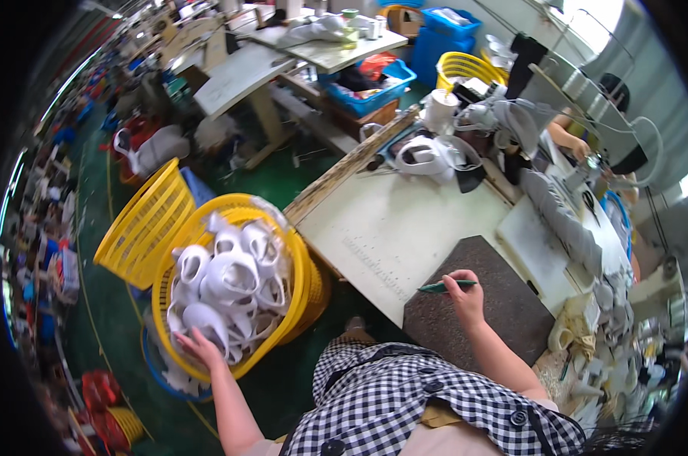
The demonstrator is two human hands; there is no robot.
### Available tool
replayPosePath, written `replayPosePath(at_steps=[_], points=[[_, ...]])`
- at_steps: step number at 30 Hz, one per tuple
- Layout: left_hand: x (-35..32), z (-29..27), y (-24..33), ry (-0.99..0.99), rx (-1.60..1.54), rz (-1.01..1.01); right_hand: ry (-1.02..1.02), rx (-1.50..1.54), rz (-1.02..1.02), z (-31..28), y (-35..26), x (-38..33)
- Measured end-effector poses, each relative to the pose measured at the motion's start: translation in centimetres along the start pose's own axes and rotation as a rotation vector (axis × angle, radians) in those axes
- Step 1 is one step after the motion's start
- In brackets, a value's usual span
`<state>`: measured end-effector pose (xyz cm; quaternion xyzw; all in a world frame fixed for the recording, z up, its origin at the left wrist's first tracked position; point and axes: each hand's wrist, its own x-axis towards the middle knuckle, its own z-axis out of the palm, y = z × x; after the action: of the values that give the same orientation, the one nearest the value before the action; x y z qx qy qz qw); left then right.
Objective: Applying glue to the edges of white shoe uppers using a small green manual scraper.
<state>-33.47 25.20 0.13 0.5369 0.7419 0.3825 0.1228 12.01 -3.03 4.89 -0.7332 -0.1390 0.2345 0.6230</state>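
Note:
My left hand (198, 348) is at the near rim of a yellow plastic basket (164, 285), its fingers apart against the heaped white pieces. These look like white shoe uppers (230, 275), with rounded toes and oval openings. Whether the fingertips touch the nearest one, I cannot tell. My right hand (464, 298) is closed around a slim green pen-like tool (435, 288), its tip pointing left. That hand is over a dark brown, rough board (477, 334) lying on the near part of a pale worktable (359, 228).
A second yellow basket (142, 220) leans behind the full one. White shoe pieces (424, 157) and a white thread cone (440, 110) stand at the table's far end. To the right, a co-worker's hand (580, 148) is by a sewing machine. More pale pieces (606, 304) are piled at the right.

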Motion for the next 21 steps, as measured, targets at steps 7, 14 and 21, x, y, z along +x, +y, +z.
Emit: replayPosePath(at_steps=[7,14,21], points=[[-4.9,9.1,17.7,-0.644,-0.597,0.499,0.084,0.003,0.09,0.7,-0.8,1.3],[-17.0,23.3,33.9,-1.183,-0.523,1.241,0.29,0.034,-0.051,-2.0,-1.4,0.8],[-21.8,37.7,40.1,-0.668,-0.117,1.477,0.637,0.003,-0.044,-5.3,1.5,-1.6]])
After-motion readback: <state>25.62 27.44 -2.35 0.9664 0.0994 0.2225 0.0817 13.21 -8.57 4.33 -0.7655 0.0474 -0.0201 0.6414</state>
